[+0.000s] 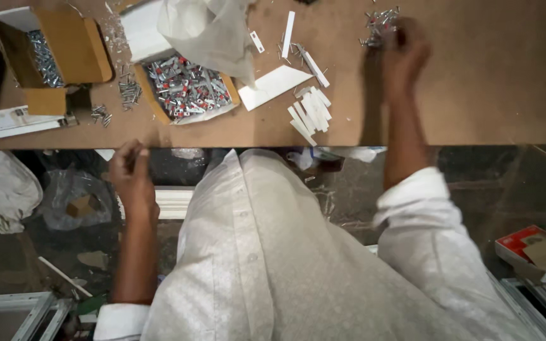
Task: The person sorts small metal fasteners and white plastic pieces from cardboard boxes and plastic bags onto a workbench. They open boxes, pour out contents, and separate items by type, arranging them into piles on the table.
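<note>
My right hand (406,53) reaches across the brown table (488,95) to a small pile of metal screws (379,24). Its fingers are bunched at the pile's edge, and the motion blur hides whether they hold any. My left hand (131,177) hangs just below the table's near edge, fingers curled inward. I cannot see anything in it. Between the hands lies a cluster of short white plastic strips (311,110) beside a flat white card (273,85).
An open box of red-and-grey fittings (188,88) sits under a crumpled plastic bag (213,28). A cardboard box of screws (45,53) stands at the far left, with loose screws (129,91) scattered between. Bags, frames and a red box (522,243) clutter the floor.
</note>
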Tool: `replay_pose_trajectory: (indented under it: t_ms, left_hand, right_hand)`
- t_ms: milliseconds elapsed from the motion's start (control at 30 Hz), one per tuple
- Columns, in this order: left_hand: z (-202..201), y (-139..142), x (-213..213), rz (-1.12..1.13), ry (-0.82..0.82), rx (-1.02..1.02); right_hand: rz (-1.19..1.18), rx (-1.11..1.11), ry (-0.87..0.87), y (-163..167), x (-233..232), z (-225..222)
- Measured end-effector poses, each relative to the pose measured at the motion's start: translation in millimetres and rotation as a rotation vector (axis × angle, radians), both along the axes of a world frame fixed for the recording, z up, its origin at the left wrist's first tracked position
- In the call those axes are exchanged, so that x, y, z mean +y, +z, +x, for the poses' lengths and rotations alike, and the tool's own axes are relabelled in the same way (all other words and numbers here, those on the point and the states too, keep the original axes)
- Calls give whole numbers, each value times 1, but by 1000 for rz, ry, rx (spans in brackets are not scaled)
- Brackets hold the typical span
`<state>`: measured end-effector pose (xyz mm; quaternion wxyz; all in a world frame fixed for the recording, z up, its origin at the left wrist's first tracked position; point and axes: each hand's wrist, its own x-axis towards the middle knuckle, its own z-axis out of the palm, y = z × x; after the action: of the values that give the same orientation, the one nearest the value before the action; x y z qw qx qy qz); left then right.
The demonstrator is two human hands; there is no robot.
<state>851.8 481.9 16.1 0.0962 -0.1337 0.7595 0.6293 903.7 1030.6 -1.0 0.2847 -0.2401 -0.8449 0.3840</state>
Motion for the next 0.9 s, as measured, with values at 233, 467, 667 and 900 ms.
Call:
replay_pose_trajectory:
  t_ms: [233, 467, 667, 900]
  left_hand:
    - [13, -2, 7, -91, -92, 115]
    - [22, -12, 22, -53, -58, 38]
    - [37, -22, 24, -35, -17, 41]
    - [45, -12, 38, -103, -52, 61]
  right_hand:
    - [445, -340, 361, -13, 82, 16]
    - [406, -377, 348, -18, 91, 4]
    - [-969, 127, -41, 1, 90, 3]
    - [-262, -196, 185, -13, 86, -13]
